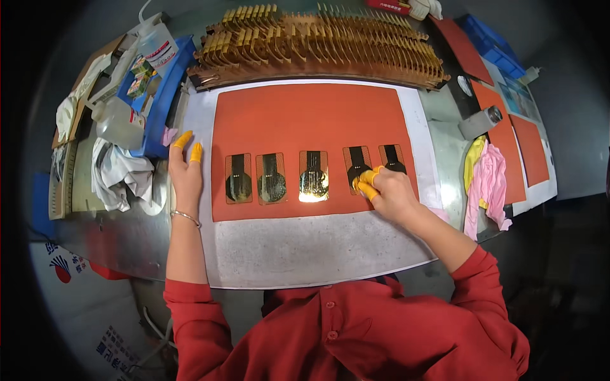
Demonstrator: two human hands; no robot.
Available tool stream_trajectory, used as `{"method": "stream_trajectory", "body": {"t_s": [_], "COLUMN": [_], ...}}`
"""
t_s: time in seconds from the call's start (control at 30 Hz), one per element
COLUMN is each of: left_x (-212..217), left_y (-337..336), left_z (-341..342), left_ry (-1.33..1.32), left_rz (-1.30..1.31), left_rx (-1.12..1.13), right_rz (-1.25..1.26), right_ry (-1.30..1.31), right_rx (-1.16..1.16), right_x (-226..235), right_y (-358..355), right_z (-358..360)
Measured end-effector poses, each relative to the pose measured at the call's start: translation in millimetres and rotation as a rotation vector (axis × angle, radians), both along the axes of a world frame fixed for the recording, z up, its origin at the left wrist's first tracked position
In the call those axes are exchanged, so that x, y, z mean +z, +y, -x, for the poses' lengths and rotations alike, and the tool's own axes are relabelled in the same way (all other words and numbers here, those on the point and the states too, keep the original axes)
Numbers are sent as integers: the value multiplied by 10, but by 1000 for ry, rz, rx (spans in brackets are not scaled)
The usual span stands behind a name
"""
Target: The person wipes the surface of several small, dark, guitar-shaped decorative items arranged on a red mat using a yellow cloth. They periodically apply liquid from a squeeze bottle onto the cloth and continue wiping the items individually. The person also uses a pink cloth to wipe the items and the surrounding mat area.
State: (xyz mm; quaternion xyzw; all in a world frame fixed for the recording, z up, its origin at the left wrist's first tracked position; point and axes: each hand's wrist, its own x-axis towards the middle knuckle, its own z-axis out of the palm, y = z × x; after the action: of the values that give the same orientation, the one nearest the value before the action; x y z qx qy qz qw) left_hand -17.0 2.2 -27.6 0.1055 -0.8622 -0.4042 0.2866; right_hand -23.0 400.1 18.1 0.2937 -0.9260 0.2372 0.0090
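Observation:
Several thin gold-edged rectangular plates [314, 176], each with a black bar-and-disc pattern, lie in a row on an orange mat [305, 117]. My right hand [389, 192], with yellow finger cots on its fingertips, rests bunched over the lower part of the second plate from the right [356, 159]. Its fingers are pressed together, and whatever may be between them is hidden. The rightmost plate [390, 154] is partly covered by that hand. My left hand [186, 170], also in yellow cots, is empty with fingers apart, at the left border of the white sheet [202, 136] beneath the mat.
A long rack of upright copper-coloured pieces [318, 54] spans the far side. At left are a blue tray [166, 105], a plastic bottle [118, 124] and a white cloth [121, 174]. A grey cylindrical container [478, 124] and pink cloth [489, 181] stand right.

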Motion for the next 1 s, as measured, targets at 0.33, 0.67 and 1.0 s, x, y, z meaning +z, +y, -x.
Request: {"method": "stream_trajectory", "body": {"t_s": [0.33,0.67,1.0], "left_x": [17,52,50], "left_y": [72,106,116], "left_z": [20,26,24], "left_ry": [56,-20,-35], "left_rz": [61,42,101], "left_rx": [-27,23,61], "right_rz": [-32,-52,-46], "right_ry": [71,65,95], "right_rx": [26,72,92], "right_x": [-87,-50,-68], "right_y": [18,-6,-16], "right_z": [121,314,399]}}
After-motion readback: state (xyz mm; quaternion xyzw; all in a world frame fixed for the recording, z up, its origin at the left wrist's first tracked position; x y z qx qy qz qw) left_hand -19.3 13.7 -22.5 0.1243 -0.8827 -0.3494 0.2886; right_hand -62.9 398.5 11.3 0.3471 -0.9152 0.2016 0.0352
